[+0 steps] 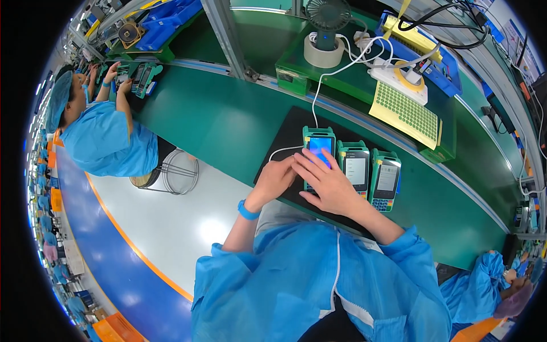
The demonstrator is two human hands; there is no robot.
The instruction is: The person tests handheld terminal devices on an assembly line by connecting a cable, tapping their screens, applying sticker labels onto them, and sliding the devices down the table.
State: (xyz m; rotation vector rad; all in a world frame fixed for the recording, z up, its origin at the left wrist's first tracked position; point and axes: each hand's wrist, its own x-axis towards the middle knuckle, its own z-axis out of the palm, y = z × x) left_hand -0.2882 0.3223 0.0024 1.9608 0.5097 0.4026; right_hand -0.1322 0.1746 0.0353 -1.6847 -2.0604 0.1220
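Note:
A green-framed payment terminal (pixel 318 143) with a lit blue screen lies on a black mat, with white cables running to its top and left side. Over its screen and lower half spreads my right hand (pixel 329 187), open, fingers stretched out and fingertips at the screen. My left hand (pixel 276 180), a blue band on its wrist, is closed at the terminal's left edge with bent fingers; the right hand's fingertips partly hide them. To the right lie a second payment terminal (pixel 355 167) and a third payment terminal (pixel 386 178), both with pale screens.
Beyond the mat (pixel 293 126), a green shelf (pixel 293 80) carries a small fan (pixel 327 23), a tape roll (pixel 323 54), a power strip (pixel 401 82) and a yellow sheet of green dots (pixel 404 111). A co-worker (pixel 108 137) handles devices at the far left.

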